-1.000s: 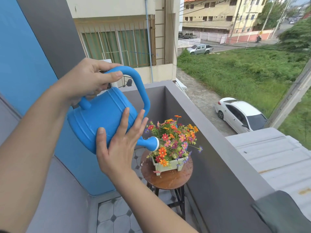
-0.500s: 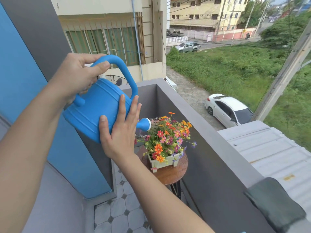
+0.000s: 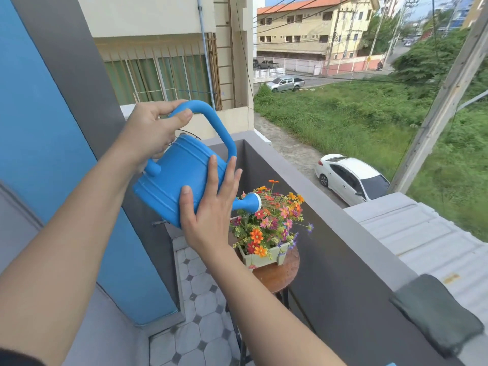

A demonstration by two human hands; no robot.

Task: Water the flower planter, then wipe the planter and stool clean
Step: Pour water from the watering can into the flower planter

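While the left hand (image 3: 150, 130) is closed round the watering can (image 3: 182, 178) handle and the right hand (image 3: 211, 207) lies flat against its side, we note the flower planter (image 3: 264, 256) lies just below and beyond the right hand, along the downward-tilted spout.

Two hands, the left hand (image 3: 151, 130) and the right hand (image 3: 211, 215), are on one blue watering can (image 3: 182, 178), which has one handle and one sprinkler head. Below stands one flower planter (image 3: 262, 256) on one round wooden stool (image 3: 280, 276). One dark cloth (image 3: 435, 313) lies on the balcony wall (image 3: 356, 233). On the ground beyond are three vehicles: one white car (image 3: 351, 178) parked nearest, one silver pickup (image 3: 285, 84) by the road and one darker pickup (image 3: 267, 64) farther back. One leaning utility pole (image 3: 443, 101) crosses the right side. The blooms in the planter are too many and too small to count.
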